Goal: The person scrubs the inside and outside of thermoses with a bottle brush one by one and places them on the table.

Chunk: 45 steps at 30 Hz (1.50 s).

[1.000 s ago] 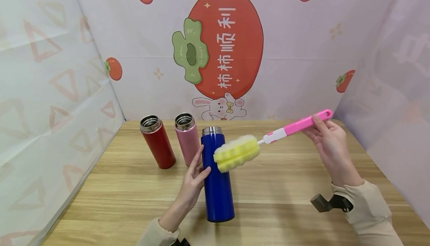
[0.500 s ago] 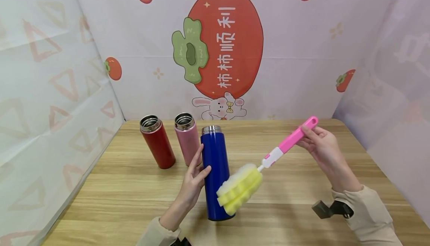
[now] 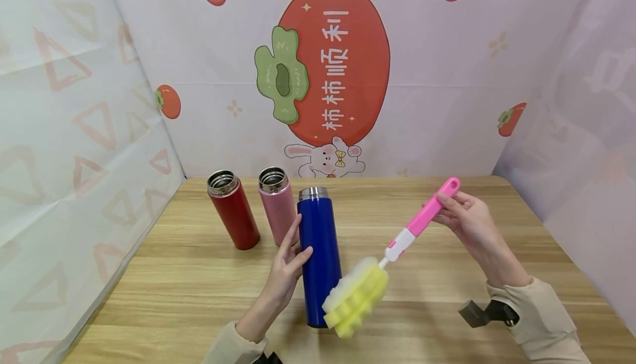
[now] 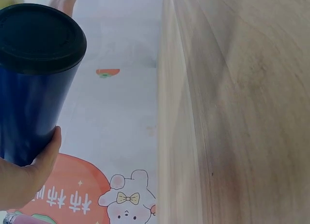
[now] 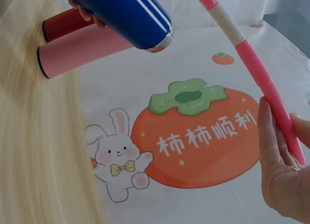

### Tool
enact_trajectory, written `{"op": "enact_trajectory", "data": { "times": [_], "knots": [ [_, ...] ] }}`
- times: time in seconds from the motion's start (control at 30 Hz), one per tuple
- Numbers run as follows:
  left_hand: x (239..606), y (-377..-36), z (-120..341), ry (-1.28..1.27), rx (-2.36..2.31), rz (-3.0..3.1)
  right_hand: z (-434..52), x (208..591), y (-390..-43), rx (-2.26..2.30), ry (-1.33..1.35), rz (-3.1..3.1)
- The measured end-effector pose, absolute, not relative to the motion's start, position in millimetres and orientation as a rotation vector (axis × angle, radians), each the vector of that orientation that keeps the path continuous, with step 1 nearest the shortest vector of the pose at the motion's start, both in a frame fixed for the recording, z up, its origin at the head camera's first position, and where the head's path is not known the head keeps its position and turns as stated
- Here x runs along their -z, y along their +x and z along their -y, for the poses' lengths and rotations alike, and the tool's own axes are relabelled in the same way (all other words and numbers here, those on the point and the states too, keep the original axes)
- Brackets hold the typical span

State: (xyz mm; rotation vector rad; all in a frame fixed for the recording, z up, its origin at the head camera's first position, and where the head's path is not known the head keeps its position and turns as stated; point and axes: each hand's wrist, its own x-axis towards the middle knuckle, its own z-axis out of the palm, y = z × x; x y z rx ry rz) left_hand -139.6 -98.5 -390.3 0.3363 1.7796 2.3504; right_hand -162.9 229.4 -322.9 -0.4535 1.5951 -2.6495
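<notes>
My left hand (image 3: 280, 278) grips a blue thermos bottle (image 3: 317, 242) by its side. The bottle has no lid, and its steel neck points up and slightly away. In the left wrist view the black base of the bottle (image 4: 41, 40) is seen from below, lifted off the table. My right hand (image 3: 472, 228) pinches the pink handle of a bottle brush (image 3: 422, 217), thumb on one side and fingers on the other. The brush's yellow and white sponge head (image 3: 360, 297) slants down and overlaps the lower right side of the bottle in the head view.
A red thermos bottle (image 3: 236, 215) and a pink one (image 3: 278, 209) stand lidless on the wooden table (image 3: 199, 303), left of the blue bottle. Printed cloth (image 3: 427, 126) walls in the back and both sides. A dark wrist camera (image 3: 489, 313) sits on the right sleeve.
The brush has swung down, its sponge head dropping from the blue bottle's middle to near its base. My right hand has moved left and slightly down. The left hand and bottle stay nearly still.
</notes>
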Motion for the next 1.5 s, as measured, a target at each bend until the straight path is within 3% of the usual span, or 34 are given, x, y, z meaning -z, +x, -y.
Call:
{"op": "enact_trajectory", "data": {
  "times": [0.5,1.27,1.5],
  "knots": [
    [392,-135,101,0.392,-2.303,-1.760,-234,299,-174,2.914,-0.186,-1.529],
    [394,-134,100,0.399,-2.328,-1.491,-238,284,-177,3.224,-0.100,-1.362],
    [396,-138,95,0.358,-2.246,-1.666,-239,283,-176,3.241,-0.093,-1.320]
  ]
}}
